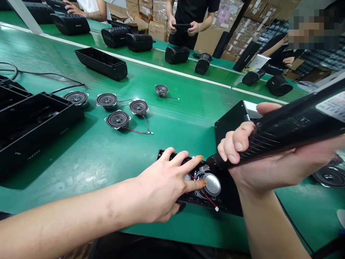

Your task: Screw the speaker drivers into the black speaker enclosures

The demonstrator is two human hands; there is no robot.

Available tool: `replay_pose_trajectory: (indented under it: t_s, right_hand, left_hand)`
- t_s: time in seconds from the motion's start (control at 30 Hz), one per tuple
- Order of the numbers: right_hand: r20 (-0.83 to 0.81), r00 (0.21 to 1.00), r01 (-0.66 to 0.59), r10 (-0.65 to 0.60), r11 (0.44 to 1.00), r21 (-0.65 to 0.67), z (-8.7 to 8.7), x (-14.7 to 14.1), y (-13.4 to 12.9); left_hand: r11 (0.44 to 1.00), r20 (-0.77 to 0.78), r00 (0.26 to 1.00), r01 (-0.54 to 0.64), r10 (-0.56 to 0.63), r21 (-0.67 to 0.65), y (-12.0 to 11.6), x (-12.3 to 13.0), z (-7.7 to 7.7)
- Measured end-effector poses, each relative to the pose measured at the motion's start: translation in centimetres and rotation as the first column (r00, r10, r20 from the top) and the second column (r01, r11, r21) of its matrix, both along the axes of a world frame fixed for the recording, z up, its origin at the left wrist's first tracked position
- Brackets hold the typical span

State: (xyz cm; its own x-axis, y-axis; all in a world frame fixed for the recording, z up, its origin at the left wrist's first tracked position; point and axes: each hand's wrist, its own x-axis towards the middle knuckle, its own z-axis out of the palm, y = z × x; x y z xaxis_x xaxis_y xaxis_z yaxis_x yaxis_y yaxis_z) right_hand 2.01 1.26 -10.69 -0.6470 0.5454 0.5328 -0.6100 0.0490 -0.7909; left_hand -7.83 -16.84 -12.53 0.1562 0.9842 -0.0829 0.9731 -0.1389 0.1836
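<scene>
My right hand (258, 162) is wrapped round a black electric screwdriver (291, 124). The tool slants down to the left, its tip at the edge of a speaker driver (212, 185). This driver lies magnet side up in a black speaker panel (229, 196), with a red and black wire ending in a white plug (216, 208). My left hand (164, 183) lies over the panel with its fingers spread. One fingertip presses on the round silver magnet and another rests close to the screwdriver tip. A second driver under my left hand is mostly hidden.
Several loose speaker drivers (118, 119) lie beyond my left hand. Open black housings stand at left (40, 126) and farther back (101, 63). A black box (229, 118) stands behind the screwdriver. Across a white divider strip (172, 70) are finished-looking speakers (176, 54) and several other people.
</scene>
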Motion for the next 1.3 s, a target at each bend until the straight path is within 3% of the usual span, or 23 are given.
replay_pose_trajectory:
  t_s: [0.37, 0.57, 0.73, 1.17, 1.3]
  right_hand:
    - [0.000, 1.000, -0.017, 0.017, 0.999, -0.033, -0.5, -0.2, 0.4]
    - [-0.039, 0.996, -0.081, 0.081, 0.997, 0.003, -0.8, -0.5, 0.1]
    - [-0.002, 0.998, -0.057, 0.057, 0.997, -0.047, -0.9, -0.9, -0.8]
    - [0.063, 0.973, -0.208, 0.221, 0.964, -0.168, -1.5, -0.2, -1.3]
    - [0.020, 0.982, -0.185, 0.189, 0.974, -0.134, -1.6, -0.5, -1.4]
  left_hand:
    - [0.999, -0.010, 1.000, 0.004, -0.004, 0.039, 0.1, -0.1, -0.2]
    - [1.000, -0.012, 1.000, 0.000, 0.000, -0.024, 0.3, 0.0, 0.3]
    - [1.000, 0.011, 1.000, -0.014, 0.015, -0.025, 0.3, 0.0, 0.4]
    - [1.000, 0.078, 0.997, -0.013, 0.014, -0.005, 0.2, -0.1, 0.2]
    - [1.000, 0.098, 0.995, -0.030, 0.030, 0.002, 0.0, 0.0, -0.2]
